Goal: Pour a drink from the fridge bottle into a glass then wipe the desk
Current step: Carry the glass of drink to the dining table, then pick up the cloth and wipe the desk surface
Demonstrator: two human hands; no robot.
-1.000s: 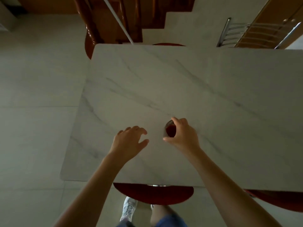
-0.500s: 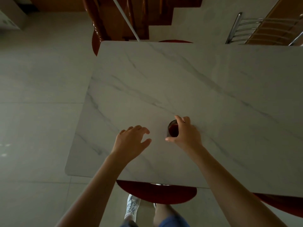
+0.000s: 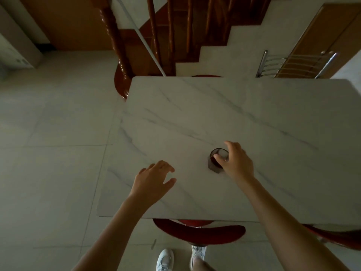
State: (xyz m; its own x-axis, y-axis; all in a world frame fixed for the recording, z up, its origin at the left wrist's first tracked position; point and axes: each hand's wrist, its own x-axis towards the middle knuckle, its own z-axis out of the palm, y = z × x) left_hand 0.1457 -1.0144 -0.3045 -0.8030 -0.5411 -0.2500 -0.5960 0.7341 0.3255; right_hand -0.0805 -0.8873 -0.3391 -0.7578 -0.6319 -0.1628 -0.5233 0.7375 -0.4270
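Note:
A short glass point(image 3: 214, 165) holding a dark red drink stands upright on the white marble-look table point(image 3: 195, 114), near its front middle. My right hand point(image 3: 237, 165) is at the glass from the right. Its thumb lies over the rim and its fingers curl round the far side, while the index finger sticks out past the rim. My left hand point(image 3: 154, 180) hovers over the table to the left of the glass, fingers spread, holding nothing. No bottle or cloth is in view.
A red chair seat point(image 3: 199, 231) juts out under the table's near edge, another at the right point(image 3: 336, 237). A chrome chair back point(image 3: 293, 65) stands behind the far edge, beside a wooden staircase point(image 3: 175, 36). Tiled floor point(image 3: 48, 153) lies to the left.
My right hand has drawn back a little toward the glass's right side, so more of the glass shows. The left hand has barely moved. The view has pulled back and shifted.

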